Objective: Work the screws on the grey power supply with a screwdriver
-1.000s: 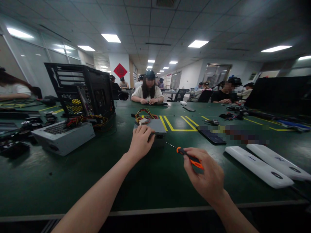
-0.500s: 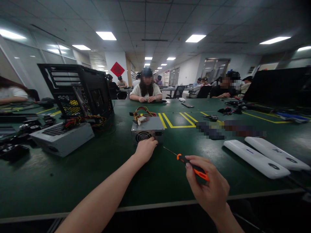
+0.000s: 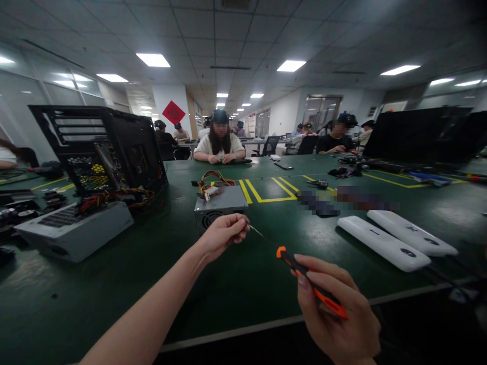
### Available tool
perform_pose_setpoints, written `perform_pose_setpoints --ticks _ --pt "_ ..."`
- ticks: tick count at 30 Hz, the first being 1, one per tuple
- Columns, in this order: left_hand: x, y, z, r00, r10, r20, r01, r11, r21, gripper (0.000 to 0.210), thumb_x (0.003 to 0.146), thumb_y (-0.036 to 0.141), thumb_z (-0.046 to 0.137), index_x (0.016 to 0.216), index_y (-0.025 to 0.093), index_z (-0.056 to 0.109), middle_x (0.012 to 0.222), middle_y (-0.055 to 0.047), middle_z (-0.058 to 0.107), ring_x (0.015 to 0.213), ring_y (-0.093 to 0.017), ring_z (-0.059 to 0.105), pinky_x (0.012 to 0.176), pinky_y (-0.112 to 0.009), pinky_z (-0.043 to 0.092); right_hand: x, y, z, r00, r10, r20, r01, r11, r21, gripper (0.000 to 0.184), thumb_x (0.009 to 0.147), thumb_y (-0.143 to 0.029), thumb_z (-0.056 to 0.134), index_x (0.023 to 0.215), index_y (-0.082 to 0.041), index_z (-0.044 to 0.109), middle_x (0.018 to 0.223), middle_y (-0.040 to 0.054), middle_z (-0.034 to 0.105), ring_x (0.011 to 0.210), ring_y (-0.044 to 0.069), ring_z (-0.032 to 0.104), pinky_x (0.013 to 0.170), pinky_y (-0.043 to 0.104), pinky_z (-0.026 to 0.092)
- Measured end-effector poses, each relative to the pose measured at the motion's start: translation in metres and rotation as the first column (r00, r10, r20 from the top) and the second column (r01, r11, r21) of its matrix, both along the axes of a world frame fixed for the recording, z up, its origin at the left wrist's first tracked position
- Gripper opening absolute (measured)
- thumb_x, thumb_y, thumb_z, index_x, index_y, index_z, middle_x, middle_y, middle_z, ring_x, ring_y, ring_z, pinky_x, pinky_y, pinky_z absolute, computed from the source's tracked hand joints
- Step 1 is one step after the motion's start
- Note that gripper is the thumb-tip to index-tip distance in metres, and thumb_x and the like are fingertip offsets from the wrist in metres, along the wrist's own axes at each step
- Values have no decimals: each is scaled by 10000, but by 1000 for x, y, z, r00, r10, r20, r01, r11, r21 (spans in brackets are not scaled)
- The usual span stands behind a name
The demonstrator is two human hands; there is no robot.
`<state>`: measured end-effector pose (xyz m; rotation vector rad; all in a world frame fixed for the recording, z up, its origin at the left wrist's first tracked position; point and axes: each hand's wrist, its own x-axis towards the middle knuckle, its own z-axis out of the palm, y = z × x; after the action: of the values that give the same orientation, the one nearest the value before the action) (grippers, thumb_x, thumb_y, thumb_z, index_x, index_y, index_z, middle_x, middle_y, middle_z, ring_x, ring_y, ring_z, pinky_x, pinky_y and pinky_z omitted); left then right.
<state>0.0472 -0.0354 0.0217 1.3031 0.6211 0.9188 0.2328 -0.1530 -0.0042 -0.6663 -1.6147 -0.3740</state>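
Observation:
My right hand [image 3: 338, 304] grips an orange and black screwdriver [image 3: 286, 258], its thin shaft pointing up and to the left. The shaft's tip ends at the fingers of my left hand [image 3: 224, 233], which are pinched together. Whatever they hold at the tip is hidden or too small to make out. Just behind my left hand stands a grey computer power supply [image 3: 232, 196] with its fan side towards me, partly covered by the hand. A bundle of coloured cables [image 3: 217, 183] with a white plug lies on top of it.
At the left stand an open black computer case [image 3: 139, 152] and another grey power supply [image 3: 87, 233] with cables. Two white oblong devices [image 3: 384, 246] lie at the right, near dark monitors [image 3: 411, 137]. A person [image 3: 219, 144] sits across the green table [image 3: 243, 299].
My left hand has come off the power supply's front towards me, its fingers now pinched at the screwdriver's tip. The right hand has moved slightly down and right. The view has shifted.

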Motion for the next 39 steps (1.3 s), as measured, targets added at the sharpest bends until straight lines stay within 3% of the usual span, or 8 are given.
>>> perform_pose_setpoints --ticks 9,24,32,35,39 --pt "1 -1 -1 999 -37 32 38 999 -20 258 697 343 676 770 133 546 665 24 504 553 -37 430 474 -166 270 5 -9 5 999 -5 37 5 1000 17 297 715 -6 581 957 -170 528 997 79 621 832 169 638 649 316 546" --pt "1 -4 1 999 -33 -14 32 999 -10 273 685 354 681 756 136 534 658 27 509 539 -37 429 476 -170 273 0 -8 7 994 -51 93 50 999 14 307 726 -13 573 969 -189 510 990 86 623 817 163 637 628 301 546" --pt "-7 0 3 992 -14 -125 29 992 121 281 734 399 622 794 151 504 681 23 508 564 -54 459 487 -177 314 -4 -8 10 982 -35 188 52 995 -90 288 747 -36 569 994 -180 539 1009 85 623 898 175 619 714 290 546" --pt "-9 3 1 998 -7 -65 13 995 94 256 751 381 609 795 157 493 682 26 514 556 -54 463 482 -177 324 -8 -4 11 968 -39 249 73 989 -130 262 780 -51 541 1013 -171 552 1028 94 619 931 179 609 755 295 540" --pt "-7 5 -2 997 11 79 -9 999 -35 204 760 322 609 767 149 500 666 27 515 538 -45 455 476 -170 328 -11 4 7 961 -51 272 85 990 -114 260 792 -51 530 1024 -166 554 1030 102 618 923 177 607 757 301 537"
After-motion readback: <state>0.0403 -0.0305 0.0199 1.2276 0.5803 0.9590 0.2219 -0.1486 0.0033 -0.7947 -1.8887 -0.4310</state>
